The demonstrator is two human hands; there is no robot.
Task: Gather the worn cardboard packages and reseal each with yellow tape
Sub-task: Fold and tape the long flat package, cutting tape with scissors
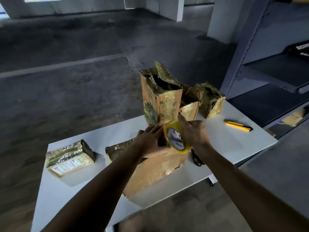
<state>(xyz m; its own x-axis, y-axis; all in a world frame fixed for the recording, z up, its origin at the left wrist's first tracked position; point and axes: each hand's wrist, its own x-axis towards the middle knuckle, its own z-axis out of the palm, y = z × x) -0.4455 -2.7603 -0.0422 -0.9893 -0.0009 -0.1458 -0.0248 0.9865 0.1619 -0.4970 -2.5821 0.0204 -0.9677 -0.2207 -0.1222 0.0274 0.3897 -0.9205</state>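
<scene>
A large worn cardboard package (pixel 155 171) lies flat on the white table (pixel 225 141) in front of me. My left hand (pixel 148 139) presses flat on its top with straight fingers. My right hand (pixel 194 131) grips a roll of yellow tape (pixel 177 139) held just above the package's far end. A tall torn package (pixel 158 101) stands open-topped behind the hands. Two more torn packages (pixel 192 104) (pixel 211 101) stand to its right. A small taped package (pixel 70 158) lies at the left, and another package (pixel 118 149) is partly hidden under my left arm.
A yellow utility knife (pixel 238 126) lies on the table at the right. Black scissors (pixel 197 158) lie beside my right wrist. Grey metal shelving (pixel 270 67) stands to the right of the table. Bare concrete floor (pixel 75 81) stretches beyond the table's far edge.
</scene>
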